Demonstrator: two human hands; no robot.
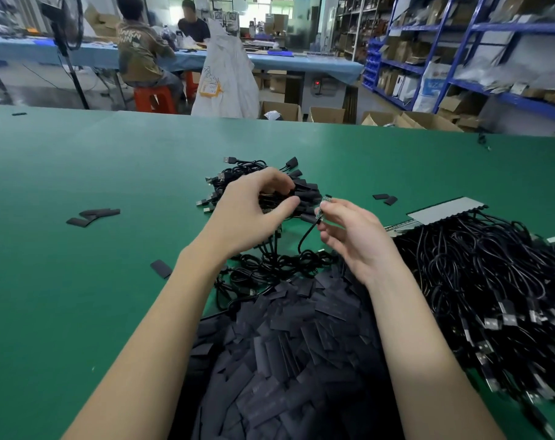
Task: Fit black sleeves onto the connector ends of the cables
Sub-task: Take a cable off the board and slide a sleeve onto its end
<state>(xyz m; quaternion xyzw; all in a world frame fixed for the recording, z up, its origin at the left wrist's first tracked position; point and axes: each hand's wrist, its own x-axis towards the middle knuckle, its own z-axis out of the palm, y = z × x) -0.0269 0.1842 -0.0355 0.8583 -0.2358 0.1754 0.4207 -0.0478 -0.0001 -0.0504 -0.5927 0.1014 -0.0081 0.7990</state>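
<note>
- Fingers first: my right hand pinches a cable just below its bare connector end, thumb and forefinger closed tight on it.
- My left hand has fingers curled over the pile of finished cables; whether they grip one I cannot tell.
- Green table all around, loose black sleeves scattered to the left, a big heap of sleeves between my forearms, uncapped cables massed on the right.
- Beyond: blue shelving, cardboard boxes, two people seated at a blue bench.
- Connector points up and away from me, long axis near upright, cable trailing down into the tangle.
</note>
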